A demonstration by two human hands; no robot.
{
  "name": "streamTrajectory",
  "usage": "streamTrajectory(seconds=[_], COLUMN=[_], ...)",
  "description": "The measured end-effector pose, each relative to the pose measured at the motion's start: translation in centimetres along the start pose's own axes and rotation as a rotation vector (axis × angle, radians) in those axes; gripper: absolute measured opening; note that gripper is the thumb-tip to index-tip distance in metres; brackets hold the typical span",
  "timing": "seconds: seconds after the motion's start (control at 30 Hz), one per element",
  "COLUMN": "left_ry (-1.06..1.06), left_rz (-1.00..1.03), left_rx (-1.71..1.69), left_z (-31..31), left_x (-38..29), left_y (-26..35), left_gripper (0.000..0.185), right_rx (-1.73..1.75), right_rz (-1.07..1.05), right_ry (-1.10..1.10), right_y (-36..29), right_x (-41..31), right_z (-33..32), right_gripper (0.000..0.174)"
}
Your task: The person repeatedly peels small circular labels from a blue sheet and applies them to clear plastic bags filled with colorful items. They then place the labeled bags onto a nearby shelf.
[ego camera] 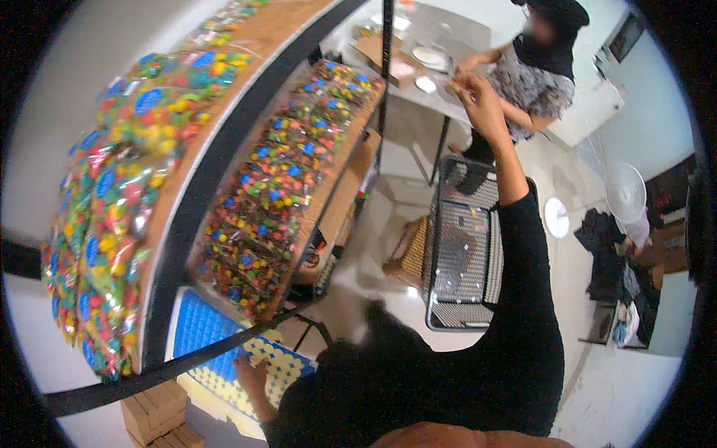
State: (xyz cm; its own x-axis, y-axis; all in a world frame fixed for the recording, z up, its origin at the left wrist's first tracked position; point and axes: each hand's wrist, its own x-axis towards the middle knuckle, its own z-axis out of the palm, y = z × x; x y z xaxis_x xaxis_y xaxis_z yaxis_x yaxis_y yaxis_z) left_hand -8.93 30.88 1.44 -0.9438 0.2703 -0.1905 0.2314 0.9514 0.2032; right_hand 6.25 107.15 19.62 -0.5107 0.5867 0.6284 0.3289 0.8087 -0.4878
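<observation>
My left hand (255, 378) is at the lower left, against a blue sheet with round pale yellow stickers (274, 364); whether it grips the sheet is unclear. Stretched far out to the upper right, my right hand (477, 101) has its thumb and fingertips close together near a grey table. Something small may be between them, but it is too small to tell. Clear bags of colourful wrapped pieces with blue round labels (112, 224) lie on the upper shelf at the left. More such bags (280, 185) fill the shelf below.
A person (538, 73) sits at the grey table (465, 25), hands near mine. The rack's black post (386, 73) and bar (168, 369) cross the view. A black-rimmed mesh crate (459, 246) stands on the floor beneath my right arm. Cardboard boxes (154, 409) are at the lower left.
</observation>
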Motion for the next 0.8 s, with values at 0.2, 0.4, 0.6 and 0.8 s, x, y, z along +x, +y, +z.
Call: streamTrajectory(seconds=[0.2,0.4,0.6,0.8], left_ry=[-0.039,-0.204,-0.218,-0.211], left_rz=[0.001,-0.035,-0.018,0.083], left_rx=[0.222,0.181,0.311,0.208], left_z=[-0.3,-0.6,0.1,-1.0], left_x=[0.5,1.5,1.9,1.7], left_y=[0.6,-0.1,-2.4,-0.9], left_gripper=[0.069,0.081,0.089,0.075], right_rx=[-0.077,-0.115,-0.345,-0.401], right_rz=[0.478,0.74,0.899,1.004], right_ry=[-0.135,-0.304,-0.67,-0.599], right_y=[11.4,20.7,27.4,32.2], right_x=[-15.7,-32.4,-44.7,-52.6], right_z=[-3.1,0.0,6.2,10.6], right_gripper=[0.025,0.028,0.027,0.032])
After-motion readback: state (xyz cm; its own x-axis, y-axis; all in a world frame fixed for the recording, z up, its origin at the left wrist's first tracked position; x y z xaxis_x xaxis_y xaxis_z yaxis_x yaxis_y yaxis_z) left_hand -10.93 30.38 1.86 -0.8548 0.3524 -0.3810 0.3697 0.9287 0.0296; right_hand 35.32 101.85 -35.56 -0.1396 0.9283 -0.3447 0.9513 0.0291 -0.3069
